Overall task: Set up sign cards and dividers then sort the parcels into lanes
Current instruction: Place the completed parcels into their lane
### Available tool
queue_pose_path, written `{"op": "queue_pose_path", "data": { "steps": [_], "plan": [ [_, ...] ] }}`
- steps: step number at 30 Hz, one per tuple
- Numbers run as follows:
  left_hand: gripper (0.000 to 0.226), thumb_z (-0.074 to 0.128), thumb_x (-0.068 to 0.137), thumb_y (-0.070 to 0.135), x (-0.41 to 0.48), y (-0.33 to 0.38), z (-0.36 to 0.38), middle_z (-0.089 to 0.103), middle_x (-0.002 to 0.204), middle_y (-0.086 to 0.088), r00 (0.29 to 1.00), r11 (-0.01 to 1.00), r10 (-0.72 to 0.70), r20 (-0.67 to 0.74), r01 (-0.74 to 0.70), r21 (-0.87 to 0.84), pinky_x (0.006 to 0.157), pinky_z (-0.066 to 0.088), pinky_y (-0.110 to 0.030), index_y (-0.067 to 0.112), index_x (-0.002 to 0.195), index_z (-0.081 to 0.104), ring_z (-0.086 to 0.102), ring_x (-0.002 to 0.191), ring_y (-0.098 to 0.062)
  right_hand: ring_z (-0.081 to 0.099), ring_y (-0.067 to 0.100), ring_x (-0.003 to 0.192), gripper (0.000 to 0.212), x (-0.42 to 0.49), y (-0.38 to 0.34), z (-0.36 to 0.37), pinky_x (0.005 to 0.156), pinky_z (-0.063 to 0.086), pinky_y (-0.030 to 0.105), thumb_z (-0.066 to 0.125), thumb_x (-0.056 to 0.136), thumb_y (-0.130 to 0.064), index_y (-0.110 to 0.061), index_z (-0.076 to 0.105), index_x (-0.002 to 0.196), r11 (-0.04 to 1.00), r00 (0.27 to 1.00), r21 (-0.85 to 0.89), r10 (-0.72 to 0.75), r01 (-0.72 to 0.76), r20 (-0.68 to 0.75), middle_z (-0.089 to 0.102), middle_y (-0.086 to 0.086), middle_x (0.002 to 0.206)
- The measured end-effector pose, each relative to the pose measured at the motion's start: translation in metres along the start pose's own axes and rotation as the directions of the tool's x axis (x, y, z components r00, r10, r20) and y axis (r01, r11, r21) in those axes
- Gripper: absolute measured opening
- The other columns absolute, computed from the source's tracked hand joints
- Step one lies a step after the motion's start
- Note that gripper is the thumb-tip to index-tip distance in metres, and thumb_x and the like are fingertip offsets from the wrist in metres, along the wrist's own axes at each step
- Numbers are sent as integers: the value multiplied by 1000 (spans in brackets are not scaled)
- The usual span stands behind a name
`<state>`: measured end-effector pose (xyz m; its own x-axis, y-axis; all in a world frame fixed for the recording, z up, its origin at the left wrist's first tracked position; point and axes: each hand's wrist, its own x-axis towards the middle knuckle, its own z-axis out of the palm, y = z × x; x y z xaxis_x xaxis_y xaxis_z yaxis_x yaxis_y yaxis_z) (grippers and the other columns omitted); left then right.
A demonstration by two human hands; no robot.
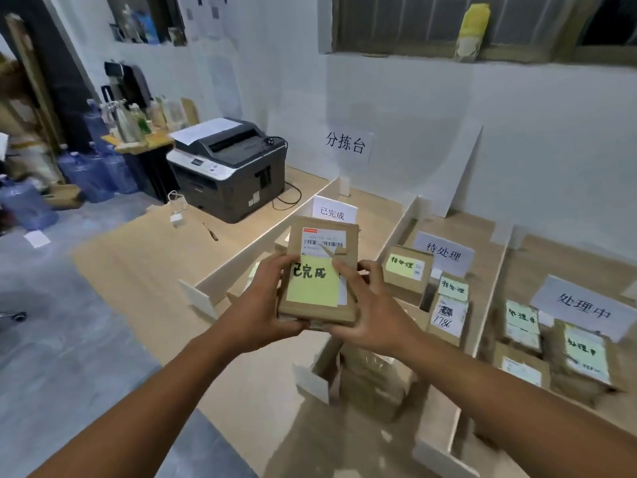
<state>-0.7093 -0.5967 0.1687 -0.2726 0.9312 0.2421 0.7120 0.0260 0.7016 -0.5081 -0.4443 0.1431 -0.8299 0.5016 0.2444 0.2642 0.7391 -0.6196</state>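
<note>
**Both hands hold a flat cardboard parcel above the left lane**

The left hand (265, 305) grips the left edge of a flat, rectangular brown cardboard parcel (310, 310), its thumb curled onto the top face. The right hand (372, 312) grips the right edge, with one finger lying across the top. The parcel is held off the counter, tilted towards the camera, in front of the left lane.

A square of matt yellow sticky paper (315, 282) with black handwriting reading 已完成 covers the middle of its top face. Beyond it sits a white printed shipping label (324, 241) with a barcode, next to a torn strip of cardboard.

The pale wood-grain counter (155, 250) is split into lanes by thin white board dividers (396, 229) standing on edge. A white paper sign card stands in each lane: 已完成 (333, 212) on the left, 待处理 (443, 251) in the middle, 处理中 (582, 307) on the right. Boxy brown parcels with yellow notes lie in the middle lane (406, 270) and in the right lane (582, 357).

A white sheet reading 分拣台 (345, 143) is on the far wall. At the far left of the counter stands a boxy grey and black plastic printer (229, 167).
</note>
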Motion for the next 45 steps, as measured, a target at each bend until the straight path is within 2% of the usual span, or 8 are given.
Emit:
{"op": "queue_pose_path", "data": {
  "steps": [6, 11, 16, 25, 28, 32, 37, 45],
  "plan": [
    [106, 93, 66, 35, 100, -70, 10, 32, 150, 15, 993, 999, 10, 121, -5, -48, 107, 51, -35, 41, 147, 26, 42, 138, -8, 55, 22, 118, 109, 73, 49, 19, 99, 54, 36, 68, 65, -69, -58, 5, 153, 980, 980, -14, 199, -199, 28, 8, -15, 145],
    [102, 85, 64, 36, 189, -145, 42, 30, 144, 20, 964, 994, 54, 259, -27, -108, 107, 41, -20, 56, 140, 20, 38, 134, 5, 53, 25, 121, 109, 136, 103, 48, 103, 49, 33, 79, 72, -52, -56, 5, 151, 916, 915, -24, 401, -401, 35, 5, -18, 143],
    [105, 84, 66, 25, 267, -213, 83, 26, 143, 13, 914, 994, 68, 401, -26, -110, 106, 36, -18, 27, 151, 21, 38, 132, -6, 42, 26, 133, 109, 197, 155, 74, 112, 41, 36, 80, 78, -43, -39, 8, 159, 809, 809, -102, 586, -579, 50, 8, -11, 142],
    [115, 94, 67, 27, 333, -282, 157, 24, 149, 9, 842, 988, 4, 539, 81, -134, 102, 30, -12, 20, 154, 18, 38, 122, 0, 42, 36, 135, 109, 246, 226, 117, 107, 47, 49, 80, 77, -28, -42, 5, 155, 659, 658, -146, 750, -738, 60, 8, -2, 151],
    [110, 90, 69, 19, 331, -291, 171, 24, 152, 2, 821, 991, -3, 571, 77, -106, 101, 37, -19, 16, 153, 20, 47, 128, -14, 53, 36, 121, 106, 241, 237, 133, 93, 55, 48, 79, 76, -25, -45, 7, 152, 640, 642, -157, 765, -752, 47, 17, -5, 137],
    [107, 88, 71, 16, 327, -290, 178, 23, 157, -7, 831, 996, 1, 556, 51, -78, 110, 42, -35, 12, 155, 21, 43, 137, -24, 45, 38, 131, 110, 236, 243, 141, 97, 52, 48, 80, 78, -27, -41, 3, 156, 629, 634, -187, 772, -754, 43, 15, 1, 149],
    [127, 95, 66, 37, 323, -261, 153, 6, 168, -18, 851, 1000, -20, 524, 21, 4, 126, 13, -37, 10, 160, 15, -1, 158, -27, 7, 31, 155, 113, 228, 211, 108, 120, 26, 46, 81, 81, -39, -41, -1, 159, 657, 665, -138, 747, -741, -14, -4, 1, 167],
    [125, 95, 61, 51, 293, -104, 100, 7, 170, 4, 785, 927, 375, 492, -305, -219, 126, 19, -38, 26, 160, 22, 9, 156, -13, 8, 9, 154, 94, 79, 106, -29, 121, 28, 40, 68, 82, -63, -49, 11, 156, 708, 727, -193, 616, -680, -303, 8, -16, 166]
  ]
}}
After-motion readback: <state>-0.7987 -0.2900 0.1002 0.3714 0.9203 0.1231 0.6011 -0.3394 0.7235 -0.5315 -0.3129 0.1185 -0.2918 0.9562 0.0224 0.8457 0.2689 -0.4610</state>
